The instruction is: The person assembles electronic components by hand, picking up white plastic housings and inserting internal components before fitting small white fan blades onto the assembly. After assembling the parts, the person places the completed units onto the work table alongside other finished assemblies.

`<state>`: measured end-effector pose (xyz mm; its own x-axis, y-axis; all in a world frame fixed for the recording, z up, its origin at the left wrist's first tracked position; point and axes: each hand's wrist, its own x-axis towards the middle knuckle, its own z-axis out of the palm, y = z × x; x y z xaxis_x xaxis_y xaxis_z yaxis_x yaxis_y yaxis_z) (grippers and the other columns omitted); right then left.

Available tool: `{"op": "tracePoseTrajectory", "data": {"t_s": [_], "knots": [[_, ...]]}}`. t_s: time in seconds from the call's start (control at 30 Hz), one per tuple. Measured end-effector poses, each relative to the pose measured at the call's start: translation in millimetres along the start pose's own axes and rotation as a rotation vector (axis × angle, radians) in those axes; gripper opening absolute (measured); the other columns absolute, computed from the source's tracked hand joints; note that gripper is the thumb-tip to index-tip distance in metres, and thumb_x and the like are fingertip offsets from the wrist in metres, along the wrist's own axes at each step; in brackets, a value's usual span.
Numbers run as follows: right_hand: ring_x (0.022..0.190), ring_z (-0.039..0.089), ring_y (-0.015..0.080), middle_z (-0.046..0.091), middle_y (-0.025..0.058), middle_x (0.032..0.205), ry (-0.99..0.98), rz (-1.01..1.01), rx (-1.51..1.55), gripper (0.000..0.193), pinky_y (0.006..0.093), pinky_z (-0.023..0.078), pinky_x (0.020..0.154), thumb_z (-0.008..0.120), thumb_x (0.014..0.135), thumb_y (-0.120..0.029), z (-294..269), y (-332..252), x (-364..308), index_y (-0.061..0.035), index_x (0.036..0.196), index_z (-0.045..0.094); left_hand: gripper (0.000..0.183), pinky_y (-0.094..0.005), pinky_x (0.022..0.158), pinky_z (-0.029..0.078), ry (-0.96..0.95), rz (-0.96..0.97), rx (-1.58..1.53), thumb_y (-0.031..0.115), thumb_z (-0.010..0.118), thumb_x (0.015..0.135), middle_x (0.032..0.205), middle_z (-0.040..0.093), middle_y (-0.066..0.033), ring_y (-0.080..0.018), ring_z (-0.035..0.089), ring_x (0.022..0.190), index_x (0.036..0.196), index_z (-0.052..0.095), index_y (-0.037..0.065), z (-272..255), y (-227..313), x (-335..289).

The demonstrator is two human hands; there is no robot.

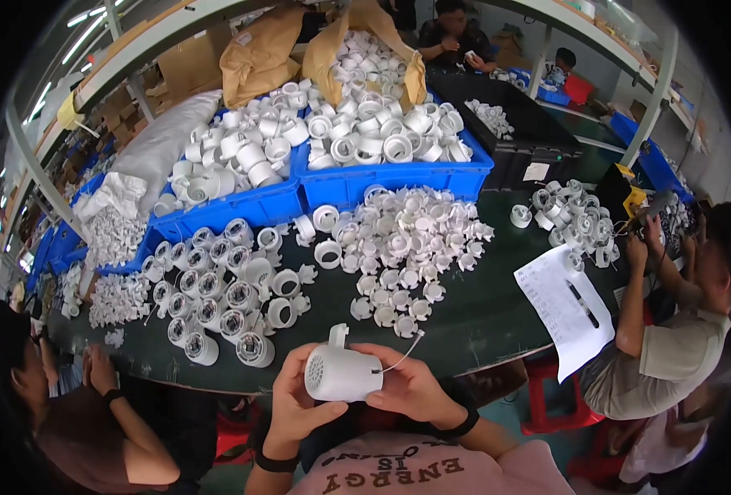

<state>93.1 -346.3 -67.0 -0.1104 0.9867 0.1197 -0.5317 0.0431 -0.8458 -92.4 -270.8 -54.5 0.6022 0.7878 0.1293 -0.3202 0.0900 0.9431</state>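
Our left hand (287,417) grasps the white perforated cylinder (341,375) by its grille end; our right hand (419,392) grips the other end, where we see a thin wire (405,353) coming out. We hold it just off the near edge of the dark green table (502,289). Beyond: upright cylinders (209,287) at left, a heap of small white parts (419,231) to their right. Farther, blue bins (394,185) of white rings; behind, brown paper bags (258,62).

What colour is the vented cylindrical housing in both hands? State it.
The vented cylindrical housing is white, shown best in the head view.
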Motion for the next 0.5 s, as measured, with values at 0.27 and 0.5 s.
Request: {"op": "tracePoseTrajectory", "data": {"t_s": [0.27, 0.5], "knots": [[0.107, 0.058, 0.0233, 0.049, 0.0151, 0.125, 0.011, -0.328, -0.766, 0.067, 0.0344, 0.053, 0.090, 0.078, 0.073, -0.002, 19.8, -12.1, 8.3, 0.0004, 0.131, 0.046, 0.048, -0.0323, 0.087, 0.045, 0.195, 0.107, 0.316, 0.034, 0.044, 0.096, 0.117, 0.056, -0.0156, -0.0208, 0.057, 0.100, 0.127, 0.044, -0.002, 10.8, 2.5, -6.4], [0.086, 0.062, 0.0199, 0.053, 0.0152, 0.113, -0.009, -0.313, -0.856, 0.066, 0.0302, 0.052, 0.076, 0.076, 0.081, -0.022, 25.1, -1.6, 0.1, 0.0036, 0.132, 0.044, 0.048, -0.0352, 0.080, 0.045, 0.232, 0.389, 0.399, 0.037, 0.041, 0.097, 0.106, 0.055, -0.0177, -0.0229, 0.055, 0.091, 0.119, 0.048, -0.005, 12.6, -17.8, -17.3]]}}
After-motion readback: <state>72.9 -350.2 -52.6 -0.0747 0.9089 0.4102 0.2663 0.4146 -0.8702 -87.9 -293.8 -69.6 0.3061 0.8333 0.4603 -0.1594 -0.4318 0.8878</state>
